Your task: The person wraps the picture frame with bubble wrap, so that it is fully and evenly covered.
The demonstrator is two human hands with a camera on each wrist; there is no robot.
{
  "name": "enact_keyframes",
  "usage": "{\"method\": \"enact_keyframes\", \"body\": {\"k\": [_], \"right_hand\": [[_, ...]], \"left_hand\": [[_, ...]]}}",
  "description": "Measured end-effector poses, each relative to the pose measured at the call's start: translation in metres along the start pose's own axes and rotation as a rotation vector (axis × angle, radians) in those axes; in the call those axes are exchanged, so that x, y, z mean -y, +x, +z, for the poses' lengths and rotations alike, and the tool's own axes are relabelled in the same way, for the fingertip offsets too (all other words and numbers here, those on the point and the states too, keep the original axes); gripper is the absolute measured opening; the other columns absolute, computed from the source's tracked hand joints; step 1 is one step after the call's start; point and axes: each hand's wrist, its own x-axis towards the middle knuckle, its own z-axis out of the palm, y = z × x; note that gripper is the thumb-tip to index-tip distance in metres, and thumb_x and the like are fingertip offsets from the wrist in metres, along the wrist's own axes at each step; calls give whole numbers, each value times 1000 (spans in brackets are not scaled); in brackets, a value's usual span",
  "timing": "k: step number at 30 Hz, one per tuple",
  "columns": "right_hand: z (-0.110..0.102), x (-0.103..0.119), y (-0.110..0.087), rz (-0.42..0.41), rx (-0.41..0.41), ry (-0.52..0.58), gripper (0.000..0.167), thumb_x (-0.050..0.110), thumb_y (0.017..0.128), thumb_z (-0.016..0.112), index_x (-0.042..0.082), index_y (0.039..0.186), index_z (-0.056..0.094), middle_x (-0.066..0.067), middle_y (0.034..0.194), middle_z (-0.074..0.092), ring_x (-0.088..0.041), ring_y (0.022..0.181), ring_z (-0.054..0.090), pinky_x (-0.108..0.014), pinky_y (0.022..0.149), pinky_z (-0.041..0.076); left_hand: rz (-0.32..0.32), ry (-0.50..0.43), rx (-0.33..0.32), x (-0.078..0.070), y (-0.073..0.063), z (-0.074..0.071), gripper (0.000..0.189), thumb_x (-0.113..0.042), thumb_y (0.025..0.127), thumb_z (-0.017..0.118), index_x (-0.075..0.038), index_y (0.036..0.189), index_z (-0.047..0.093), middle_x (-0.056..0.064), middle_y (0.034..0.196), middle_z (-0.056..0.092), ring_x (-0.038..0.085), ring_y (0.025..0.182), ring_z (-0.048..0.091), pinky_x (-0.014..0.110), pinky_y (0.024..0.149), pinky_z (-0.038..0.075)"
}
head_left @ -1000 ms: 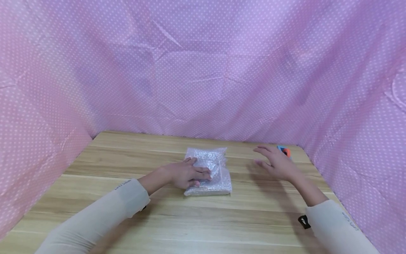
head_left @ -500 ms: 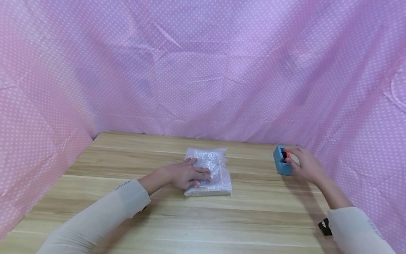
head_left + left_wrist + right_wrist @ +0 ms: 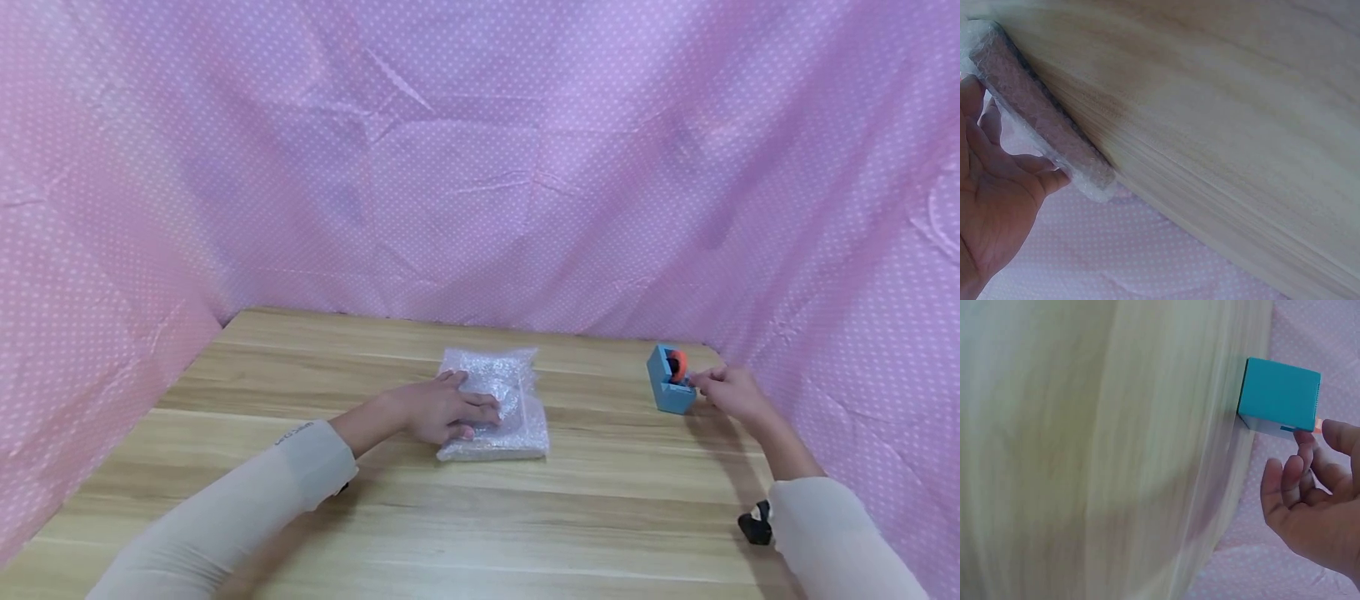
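A bubble-wrapped flat package (image 3: 528, 429) lies at the middle of the table. My left hand (image 3: 441, 410) rests on top of it with the fingers spread; the left wrist view shows the same hand (image 3: 1000, 187) against the package's side (image 3: 1041, 112). Toward the back right stands a blue tape dispenser (image 3: 663, 392) with an orange-cored roll of tape (image 3: 678, 364). At its front end, my right hand (image 3: 735, 393) pinches the tape's end between thumb and forefinger. In the right wrist view, the dispenser (image 3: 1279, 394) is beside the curled fingers of my right hand (image 3: 1316, 500), and the tape strip itself is hardly visible.
The wood-grain table (image 3: 465, 525) extends around both things. Pink dotted cloth (image 3: 480, 208) hangs behind it and along both sides. The dispenser stands near the table's back right corner. A black strap piece (image 3: 756, 525) hangs at my right sleeve.
My right hand has moved right to the dispenser, touched around the roll, then drawn down to its front end, where it pinches the tape. The left hand and package stay put.
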Motion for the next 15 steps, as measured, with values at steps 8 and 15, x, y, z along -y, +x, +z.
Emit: {"method": "enact_keyframes", "body": {"k": [8, 15], "right_hand": [[2, 4, 9, 233, 125, 378, 28, 28, 104, 59, 18, 84, 76, 8, 68, 41, -8, 56, 40, -24, 53, 38], [1, 18, 8, 319, 238, 742, 39, 21, 109, 45, 17, 80, 69, 11, 65, 47, -4, 56, 36, -19, 53, 31]], "left_hand": [[6, -10, -2, -1, -1, 0, 49, -40, 108, 46, -38, 157, 41, -9, 166, 30, 60, 146, 17, 69, 120, 13], [-5, -11, -3, -2, -2, 0, 49, -41, 108, 45, -38, 157, 41, -9, 166, 31, 59, 147, 17, 68, 120, 13]]}}
